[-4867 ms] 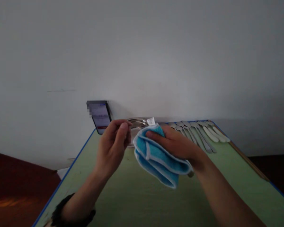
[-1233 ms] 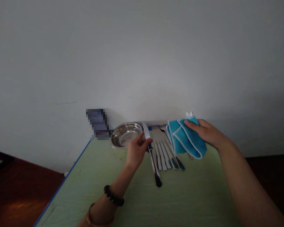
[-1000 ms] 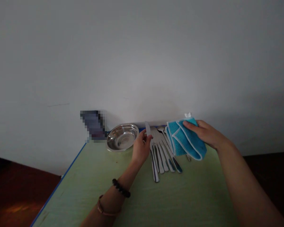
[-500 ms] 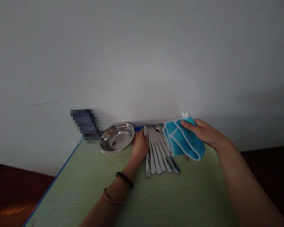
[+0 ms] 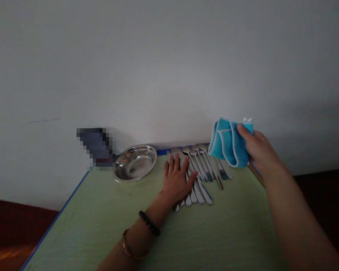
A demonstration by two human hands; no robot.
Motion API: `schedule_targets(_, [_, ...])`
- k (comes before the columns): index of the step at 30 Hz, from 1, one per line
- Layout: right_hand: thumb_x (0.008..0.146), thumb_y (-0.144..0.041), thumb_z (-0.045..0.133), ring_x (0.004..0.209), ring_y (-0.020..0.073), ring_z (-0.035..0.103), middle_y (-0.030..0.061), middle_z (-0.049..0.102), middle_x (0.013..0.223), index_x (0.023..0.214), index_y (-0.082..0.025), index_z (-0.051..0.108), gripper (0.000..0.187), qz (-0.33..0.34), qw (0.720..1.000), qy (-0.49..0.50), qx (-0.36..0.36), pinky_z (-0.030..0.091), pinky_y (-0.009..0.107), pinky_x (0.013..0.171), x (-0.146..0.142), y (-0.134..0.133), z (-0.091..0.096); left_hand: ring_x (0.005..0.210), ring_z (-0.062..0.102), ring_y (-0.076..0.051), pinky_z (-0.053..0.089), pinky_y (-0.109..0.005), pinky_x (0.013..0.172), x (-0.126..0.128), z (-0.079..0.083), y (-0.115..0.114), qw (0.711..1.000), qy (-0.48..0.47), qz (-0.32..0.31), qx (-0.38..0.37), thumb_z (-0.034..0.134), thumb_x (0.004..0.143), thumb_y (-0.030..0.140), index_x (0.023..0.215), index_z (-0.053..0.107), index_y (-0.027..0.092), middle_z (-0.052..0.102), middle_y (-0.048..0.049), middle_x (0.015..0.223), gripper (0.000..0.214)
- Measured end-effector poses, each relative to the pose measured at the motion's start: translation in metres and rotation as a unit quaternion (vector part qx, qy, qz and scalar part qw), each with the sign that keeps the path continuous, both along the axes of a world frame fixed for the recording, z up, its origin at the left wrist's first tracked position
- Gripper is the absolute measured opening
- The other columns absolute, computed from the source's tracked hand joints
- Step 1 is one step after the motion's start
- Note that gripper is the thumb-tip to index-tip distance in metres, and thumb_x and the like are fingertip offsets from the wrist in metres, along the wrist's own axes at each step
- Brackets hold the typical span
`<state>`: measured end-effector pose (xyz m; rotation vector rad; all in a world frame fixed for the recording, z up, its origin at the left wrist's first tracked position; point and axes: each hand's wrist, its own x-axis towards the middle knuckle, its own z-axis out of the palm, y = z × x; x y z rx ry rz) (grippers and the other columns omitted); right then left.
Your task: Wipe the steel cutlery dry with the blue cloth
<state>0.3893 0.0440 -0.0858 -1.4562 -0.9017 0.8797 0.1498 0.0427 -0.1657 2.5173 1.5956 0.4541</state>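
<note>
Fingers spread, my left hand (image 5: 175, 182) lies over a row of metal cutlery, hiding part of it. Below the hand, several cutlery handles (image 5: 198, 196) fan out towards me. Several spoons (image 5: 196, 151) lie to the right of it, bowls towards the wall. My right hand (image 5: 260, 148) grips a folded blue cloth (image 5: 228, 145) with white edging, thumb on its near side. The cloth is held up above the right end of the cutlery and covers some of the tops there.
A shiny metal bowl (image 5: 135, 163) stands left of the cutlery. Behind it, a blurred dark object (image 5: 97, 146) leans by the wall (image 5: 169, 75). The pale green table (image 5: 101, 226) has a blue edge and meets the wall at the back.
My left hand has moved right, from beside the cutlery onto it, and its fingers have spread. My right hand has lifted the cloth up and to the right, uncovering spoons.
</note>
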Motion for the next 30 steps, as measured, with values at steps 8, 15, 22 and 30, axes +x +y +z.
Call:
schedule_targets(8, [0.069, -0.063, 0.056, 0.082, 0.0247, 0.065, 0.0068, 0.070, 0.080, 0.086, -0.021, 0.064, 0.046, -0.028, 0.999, -0.002, 0.022, 0.053, 0.034, 0.064, 0.006, 0.002, 0.000, 0.136, 0.017, -0.034, 0.014, -0.052, 0.108, 0.003, -0.003, 0.004, 0.998, 0.054, -0.011, 0.006, 0.033, 0.086, 0.060, 0.139, 0.033, 0.024, 0.026, -0.0140, 0.148, 0.064])
schedule_targets(15, [0.074, -0.065, 0.047, 0.086, 0.0244, 0.066, 0.0088, 0.070, 0.084, 0.095, -0.020, 0.062, 0.052, -0.031, 0.999, -0.025, 0.026, 0.055, 0.032, 0.064, 0.002, 0.006, -0.002, 0.136, 0.019, -0.030, 0.016, -0.049, 0.108, 0.005, 0.002, 0.004, 0.996, 0.084, -0.031, 0.009, 0.031, 0.088, 0.056, 0.140, 0.032, 0.020, 0.027, -0.0154, 0.148, 0.063])
schedule_targets(22, [0.071, -0.059, 0.057, 0.078, 0.0210, 0.067, 0.0042, 0.070, 0.075, 0.085, -0.019, 0.063, 0.043, -0.113, 0.981, 0.129, 0.087, 0.056, 0.032, 0.064, -0.006, 0.012, -0.001, 0.136, 0.020, -0.028, 0.017, -0.048, 0.109, 0.007, 0.001, 0.006, 0.994, 0.106, -0.035, 0.024, 0.027, 0.089, 0.057, 0.140, 0.032, 0.020, 0.027, -0.0140, 0.148, 0.063])
schedule_targets(30, [0.082, -0.047, 0.051, 0.088, 0.0174, 0.066, 0.0018, 0.070, 0.090, 0.085, -0.021, 0.064, 0.029, -0.186, 0.948, 0.218, 0.137, 0.056, 0.032, 0.072, 0.001, 0.008, 0.009, 0.136, 0.020, -0.030, 0.019, -0.050, 0.108, 0.007, -0.004, 0.006, 0.994, 0.099, -0.033, 0.026, 0.029, 0.088, 0.058, 0.141, 0.029, 0.019, 0.028, -0.0147, 0.147, 0.066])
